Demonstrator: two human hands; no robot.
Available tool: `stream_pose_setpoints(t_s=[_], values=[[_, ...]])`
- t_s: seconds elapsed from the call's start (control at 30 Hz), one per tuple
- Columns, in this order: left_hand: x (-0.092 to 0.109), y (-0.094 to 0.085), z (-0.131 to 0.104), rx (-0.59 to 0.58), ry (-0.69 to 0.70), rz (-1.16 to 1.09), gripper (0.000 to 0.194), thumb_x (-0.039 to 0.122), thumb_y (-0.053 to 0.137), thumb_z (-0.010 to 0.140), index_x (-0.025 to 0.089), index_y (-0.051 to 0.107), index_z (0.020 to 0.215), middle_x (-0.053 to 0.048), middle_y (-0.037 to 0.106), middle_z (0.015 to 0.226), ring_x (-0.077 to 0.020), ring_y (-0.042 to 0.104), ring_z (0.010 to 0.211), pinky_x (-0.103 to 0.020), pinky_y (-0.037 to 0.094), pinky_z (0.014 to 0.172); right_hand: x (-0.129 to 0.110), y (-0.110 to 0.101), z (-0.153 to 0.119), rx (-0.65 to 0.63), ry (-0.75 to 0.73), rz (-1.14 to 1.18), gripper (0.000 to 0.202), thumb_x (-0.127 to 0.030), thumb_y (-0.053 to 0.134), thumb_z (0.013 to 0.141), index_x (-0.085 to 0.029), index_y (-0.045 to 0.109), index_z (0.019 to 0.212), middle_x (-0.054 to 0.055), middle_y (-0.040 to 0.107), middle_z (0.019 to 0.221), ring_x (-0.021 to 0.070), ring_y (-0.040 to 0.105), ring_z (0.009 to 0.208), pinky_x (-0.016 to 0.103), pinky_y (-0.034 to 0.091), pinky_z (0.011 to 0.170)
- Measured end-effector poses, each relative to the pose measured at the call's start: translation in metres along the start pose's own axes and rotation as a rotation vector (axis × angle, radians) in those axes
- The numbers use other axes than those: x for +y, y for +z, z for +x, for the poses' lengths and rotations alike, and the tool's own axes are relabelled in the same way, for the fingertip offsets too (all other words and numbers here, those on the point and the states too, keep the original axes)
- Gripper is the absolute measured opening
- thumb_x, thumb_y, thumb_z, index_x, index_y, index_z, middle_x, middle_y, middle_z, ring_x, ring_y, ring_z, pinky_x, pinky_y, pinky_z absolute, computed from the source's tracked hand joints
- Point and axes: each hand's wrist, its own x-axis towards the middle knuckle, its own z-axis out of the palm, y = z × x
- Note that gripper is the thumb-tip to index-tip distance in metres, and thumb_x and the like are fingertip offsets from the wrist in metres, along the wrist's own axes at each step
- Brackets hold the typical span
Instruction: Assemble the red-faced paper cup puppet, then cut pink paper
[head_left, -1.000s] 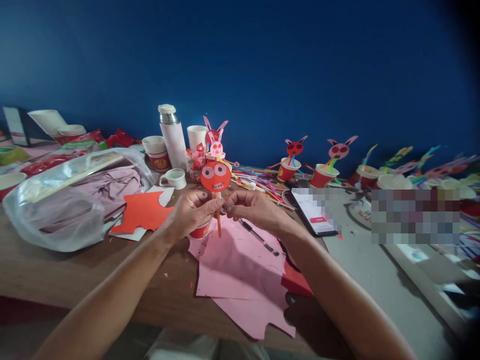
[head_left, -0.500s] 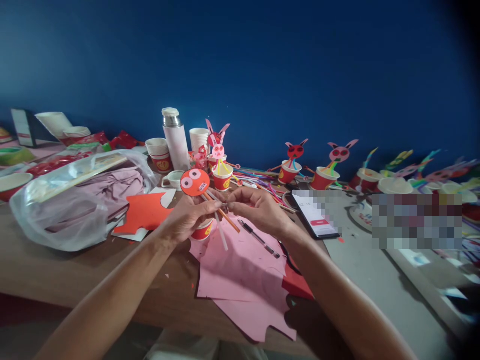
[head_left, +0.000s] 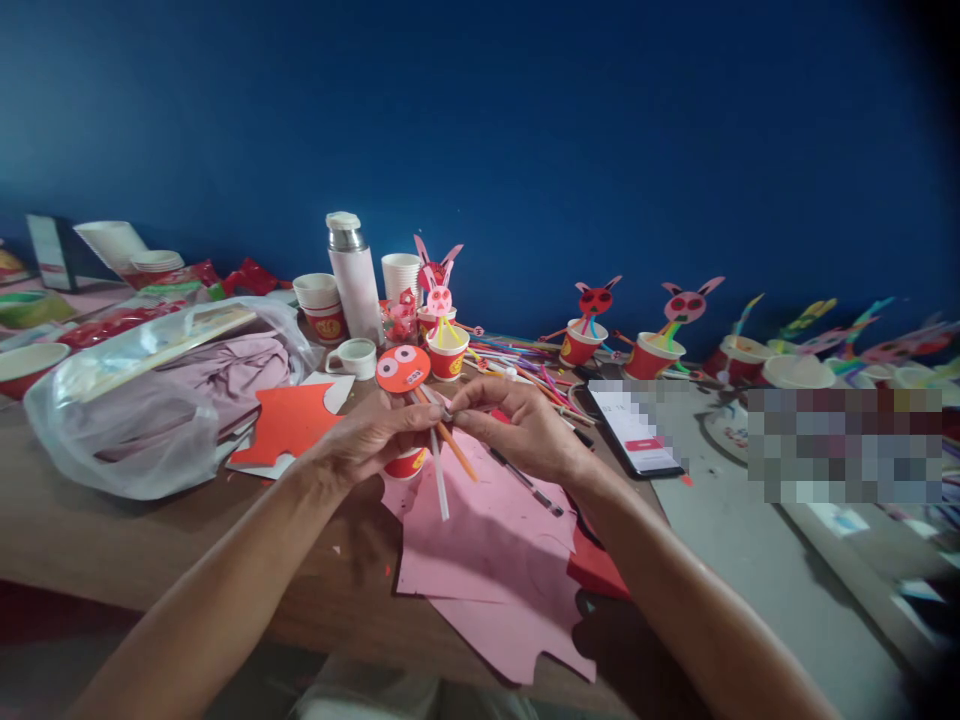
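Observation:
My left hand (head_left: 369, 434) is closed on two straws, an orange straw (head_left: 460, 458) and a whitish straw (head_left: 440, 488), which slant down toward the pink paper. At their upper end is a round orange paper face (head_left: 403, 371) with big white-and-pink eyes and small teeth. My right hand (head_left: 517, 425) is closed in a pinch beside the straws, its fingertips meeting my left thumb; what is between them is too small to make out. Below my left hand stands a red paper cup (head_left: 407, 464), partly hidden. Pink paper sheets (head_left: 480, 550) lie under both hands, with a black pen (head_left: 526, 483) on them.
A plastic bag (head_left: 172, 400) and cut orange paper (head_left: 292, 425) lie left. Behind stand a thermos (head_left: 352, 285), a white mug (head_left: 352, 358) and cups with paper rabbit figures (head_left: 592, 342). Loose straws (head_left: 517, 355) lie beyond my hands, a phone (head_left: 637, 430) to the right.
The orange face has shifted slightly right and down and tilts further back. The whitish straw's lower end has swung nearer to me. Both hands keep their pinch.

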Motion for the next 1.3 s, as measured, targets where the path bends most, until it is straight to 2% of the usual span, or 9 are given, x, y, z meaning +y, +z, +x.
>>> stream_pose_setpoints(t_s=[0.17,0.33,0.47,0.73,0.93,1.13,1.23,1.3], values=[[0.0,0.0,-0.002,-0.072,0.018,0.036,0.012,0.02,0.078,0.063,0.012,0.069,0.066,-0.002,0.066,0.063,-0.0115,0.062,0.058,-0.019,0.053,0.054,-0.003,-0.001,-0.003,-0.028,-0.133,-0.078,0.005,-0.022,0.058,0.083,-0.019,0.061,0.082,0.002,0.063,0.085,0.0142,0.058,0.082,0.028,0.045,0.076],[0.002,0.003,-0.005,-0.133,0.003,0.058,0.011,0.02,0.076,0.065,0.013,0.068,0.063,-0.001,0.064,0.056,-0.0089,0.057,0.047,-0.018,0.05,0.047,-0.002,-0.002,-0.003,-0.059,-0.194,-0.069,0.006,-0.025,0.059,0.083,-0.019,0.059,0.083,0.003,0.061,0.087,0.0152,0.058,0.085,0.03,0.046,0.078],[0.004,0.006,-0.007,-0.11,-0.007,0.067,0.012,0.022,0.077,0.063,0.013,0.068,0.065,-0.003,0.065,0.06,-0.0105,0.059,0.051,-0.017,0.048,0.044,-0.002,-0.002,-0.004,-0.052,-0.216,-0.06,0.007,-0.025,0.061,0.082,-0.019,0.057,0.082,0.002,0.06,0.085,0.0146,0.056,0.082,0.03,0.046,0.077],[0.004,0.008,-0.01,-0.076,0.104,0.203,0.01,0.021,0.072,0.068,0.014,0.068,0.064,-0.002,0.064,0.061,-0.0107,0.059,0.052,-0.019,0.049,0.049,-0.002,-0.002,-0.004,-0.025,-0.257,-0.208,0.011,-0.028,0.059,0.083,-0.019,0.055,0.077,0.003,0.06,0.081,0.0146,0.055,0.076,0.031,0.043,0.076],[-0.001,0.008,-0.008,-0.055,0.053,0.153,0.012,0.021,0.073,0.069,0.013,0.066,0.065,-0.002,0.063,0.062,-0.0136,0.063,0.058,-0.021,0.051,0.053,0.004,-0.001,-0.002,-0.022,-0.237,-0.186,0.013,-0.029,0.059,0.083,-0.019,0.056,0.076,0.002,0.06,0.079,0.0137,0.054,0.074,0.031,0.042,0.076],[-0.004,0.016,-0.003,-0.004,0.068,-0.025,0.02,0.03,0.074,0.067,0.013,0.068,0.074,-0.003,0.065,0.064,-0.0128,0.061,0.056,-0.024,0.053,0.054,0.011,-0.004,0.001,0.114,-0.133,0.042,0.016,-0.034,0.063,0.08,-0.019,0.06,0.078,0.001,0.062,0.078,0.0132,0.057,0.074,0.028,0.045,0.072],[-0.005,0.013,0.001,0.034,0.102,-0.035,0.022,0.032,0.075,0.066,0.013,0.068,0.076,-0.003,0.066,0.063,-0.0116,0.06,0.054,-0.022,0.052,0.052,0.012,-0.009,0.002,0.141,-0.114,0.043,0.013,-0.033,0.062,0.081,-0.02,0.063,0.082,0.002,0.064,0.084,0.0143,0.059,0.08,0.029,0.046,0.075],[-0.007,0.01,0.004,0.094,0.135,-0.014,0.02,0.03,0.075,0.067,0.012,0.067,0.073,-0.001,0.065,0.06,-0.0094,0.057,0.05,-0.02,0.05,0.05,0.011,-0.012,0.003,0.204,-0.106,-0.006,0.011,-0.03,0.058,0.083,-0.021,0.064,0.087,0.003,0.065,0.091,0.0155,0.06,0.087,0.03,0.045,0.079]])
